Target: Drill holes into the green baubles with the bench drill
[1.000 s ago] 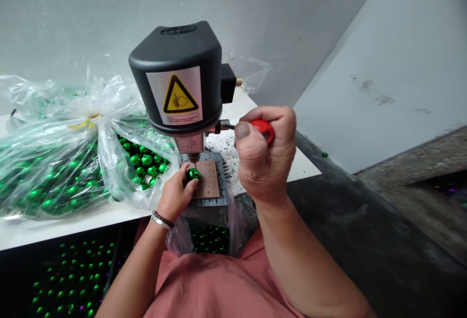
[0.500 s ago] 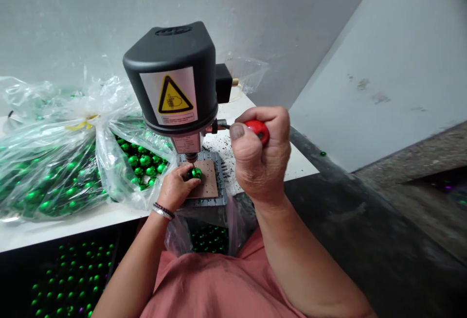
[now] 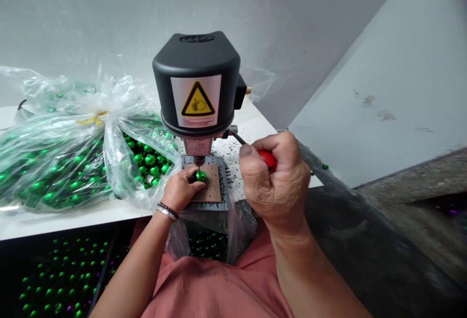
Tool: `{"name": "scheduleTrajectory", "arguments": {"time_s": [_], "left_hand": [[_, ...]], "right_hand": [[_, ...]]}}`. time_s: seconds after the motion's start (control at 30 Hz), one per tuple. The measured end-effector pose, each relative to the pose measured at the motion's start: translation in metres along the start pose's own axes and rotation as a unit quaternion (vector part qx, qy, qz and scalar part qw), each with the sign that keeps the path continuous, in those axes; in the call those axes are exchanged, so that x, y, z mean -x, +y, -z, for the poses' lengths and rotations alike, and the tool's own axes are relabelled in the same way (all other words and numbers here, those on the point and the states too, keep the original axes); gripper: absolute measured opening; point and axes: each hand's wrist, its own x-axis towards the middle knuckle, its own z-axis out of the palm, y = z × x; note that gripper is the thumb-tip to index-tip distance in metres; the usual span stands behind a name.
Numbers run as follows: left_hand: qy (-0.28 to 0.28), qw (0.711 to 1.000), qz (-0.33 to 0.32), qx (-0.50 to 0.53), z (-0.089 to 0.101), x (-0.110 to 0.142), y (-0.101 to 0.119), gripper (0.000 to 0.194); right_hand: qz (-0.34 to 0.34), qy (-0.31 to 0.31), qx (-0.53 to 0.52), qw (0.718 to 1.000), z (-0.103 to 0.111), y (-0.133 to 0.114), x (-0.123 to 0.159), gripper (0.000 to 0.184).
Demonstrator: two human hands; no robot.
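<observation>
My left hand (image 3: 180,190) pinches a shiny green ball (image 3: 200,176) against a brown pad (image 3: 212,184), directly under the chuck (image 3: 199,160) of a black-headed bench drill (image 3: 197,82). The bit's tip is partly hidden, so contact with the ball cannot be told. My right hand (image 3: 275,182) is closed around the red handle (image 3: 268,158) of the drill's feed lever, to the right of the drill head. The fist hides most of the handle.
Clear plastic bags (image 3: 58,162) of green balls lie on the white table (image 3: 251,131) left of the drill. Black specks of debris (image 3: 226,150) are scattered near its base. More green balls fill a dark bin (image 3: 65,274) below the table edge.
My right hand has moved down with the red handle, and the lever now slopes more steeply. The drill appears further right in view, and the green ball stays in my left hand's grip.
</observation>
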Motion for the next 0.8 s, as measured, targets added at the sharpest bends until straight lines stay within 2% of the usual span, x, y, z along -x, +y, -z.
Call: {"name": "scheduleTrajectory", "arguments": {"time_s": [0.1, 0.33, 0.6, 0.8], "left_hand": [[0.0, 1.0, 0.008, -0.013, 0.0, 0.001, 0.0, 0.044], [-0.002, 1.0, 0.003, -0.017, 0.002, 0.004, 0.004, 0.039], [0.004, 1.0, 0.005, -0.009, 0.0, 0.005, 0.0, 0.041], [0.004, 1.0, -0.001, -0.003, 0.0, 0.006, -0.001, 0.039]], "right_hand": [[0.007, 0.023, 0.001, 1.0, -0.004, 0.001, 0.006, 0.018], [0.021, 0.07, 0.006, 0.997, -0.015, 0.008, 0.023, 0.01], [-0.004, 0.097, -0.016, 0.995, -0.025, 0.01, 0.036, 0.007], [-0.023, 0.097, -0.05, 0.994, -0.034, 0.018, 0.055, 0.005]]}}
